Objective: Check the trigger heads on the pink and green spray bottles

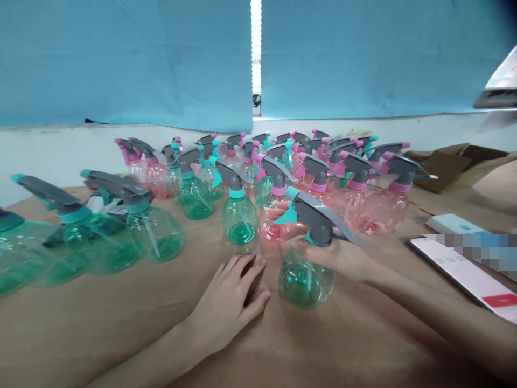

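My right hand (pixel 323 253) is closed around the neck of a green spray bottle (pixel 305 283) with a grey and teal trigger head, near the middle of the table. The bottle tilts slightly. To its left, my left hand (pixel 234 296) lies on the tabletop with fingers loosely spread and holds nothing. Just beyond its fingertips stands another green spray bottle (pixel 239 218). Behind my right hand's fingers is a pink spray bottle (pixel 272 221), partly hidden by them.
Several green bottles (pixel 155 234) line the left side. Behind stands a crowd of pink bottles (pixel 383 207) and green ones. A phone (pixel 464 275), a white box (pixel 452 223) and an open cardboard box (pixel 444 167) lie at right. Blue curtains (pixel 129 64) hang behind the table (pixel 161 323).
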{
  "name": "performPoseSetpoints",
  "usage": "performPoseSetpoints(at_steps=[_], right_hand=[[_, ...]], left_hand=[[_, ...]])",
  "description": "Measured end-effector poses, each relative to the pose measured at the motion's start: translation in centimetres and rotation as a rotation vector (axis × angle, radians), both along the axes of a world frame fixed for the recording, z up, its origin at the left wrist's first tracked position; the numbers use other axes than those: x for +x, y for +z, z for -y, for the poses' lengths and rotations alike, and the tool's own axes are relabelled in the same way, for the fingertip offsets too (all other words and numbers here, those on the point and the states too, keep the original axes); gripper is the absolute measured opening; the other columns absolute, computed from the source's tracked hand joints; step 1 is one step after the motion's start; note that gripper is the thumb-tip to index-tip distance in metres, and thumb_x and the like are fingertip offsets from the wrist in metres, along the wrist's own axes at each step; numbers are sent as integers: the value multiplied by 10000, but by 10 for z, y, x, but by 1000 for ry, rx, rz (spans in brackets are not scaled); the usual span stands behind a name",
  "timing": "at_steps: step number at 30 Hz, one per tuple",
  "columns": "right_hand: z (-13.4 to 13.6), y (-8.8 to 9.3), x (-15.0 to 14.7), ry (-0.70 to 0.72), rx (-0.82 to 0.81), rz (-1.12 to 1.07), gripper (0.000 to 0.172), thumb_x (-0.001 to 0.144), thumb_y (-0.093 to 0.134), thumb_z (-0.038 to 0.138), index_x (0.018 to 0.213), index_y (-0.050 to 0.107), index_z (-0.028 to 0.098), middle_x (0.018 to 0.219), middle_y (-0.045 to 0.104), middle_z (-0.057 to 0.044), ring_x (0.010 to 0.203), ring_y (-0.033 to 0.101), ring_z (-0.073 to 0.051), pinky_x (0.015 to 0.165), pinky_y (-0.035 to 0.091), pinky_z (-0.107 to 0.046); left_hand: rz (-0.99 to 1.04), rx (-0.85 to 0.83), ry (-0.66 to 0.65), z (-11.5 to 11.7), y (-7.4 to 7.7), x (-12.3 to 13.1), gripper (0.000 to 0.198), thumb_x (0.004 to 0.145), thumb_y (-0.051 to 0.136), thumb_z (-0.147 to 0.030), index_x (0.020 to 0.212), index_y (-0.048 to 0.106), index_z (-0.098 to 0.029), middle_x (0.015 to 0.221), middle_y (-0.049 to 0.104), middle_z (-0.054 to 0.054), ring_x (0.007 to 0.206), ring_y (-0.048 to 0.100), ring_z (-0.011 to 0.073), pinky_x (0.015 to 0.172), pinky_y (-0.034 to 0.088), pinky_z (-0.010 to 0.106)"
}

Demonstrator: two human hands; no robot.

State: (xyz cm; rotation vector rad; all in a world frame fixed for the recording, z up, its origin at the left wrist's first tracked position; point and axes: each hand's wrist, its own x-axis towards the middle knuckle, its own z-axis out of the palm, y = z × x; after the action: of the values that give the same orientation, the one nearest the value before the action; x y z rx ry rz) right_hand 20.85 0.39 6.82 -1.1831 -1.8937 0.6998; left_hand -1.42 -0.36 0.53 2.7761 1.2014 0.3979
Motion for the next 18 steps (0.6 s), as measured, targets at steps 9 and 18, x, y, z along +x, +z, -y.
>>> performPoseSetpoints(at_steps=[9, 18], right_hand=[[0, 2, 0, 42, -6, -27, 292, 699, 505, 200, 959, 631, 242, 738, 613, 15, 658, 567, -159, 600, 482, -278], [-2, 0, 3, 112, -39, -103, 121, 706, 514, 158, 693, 607, 235, 736, 660, 8, 754, 641, -166, 717, 522, -301]], left_hand=[[-3, 8, 4, -1, -2, 0, 427, 916, 510, -363, 1303, 475, -186, 1306, 498, 109, 1191, 439, 298, 958, 389, 477], [-6, 4, 1, 0, -1, -1, 426, 918, 510, -364, 1301, 475, -179, 1303, 497, 112, 1193, 435, 296, 953, 392, 479]])
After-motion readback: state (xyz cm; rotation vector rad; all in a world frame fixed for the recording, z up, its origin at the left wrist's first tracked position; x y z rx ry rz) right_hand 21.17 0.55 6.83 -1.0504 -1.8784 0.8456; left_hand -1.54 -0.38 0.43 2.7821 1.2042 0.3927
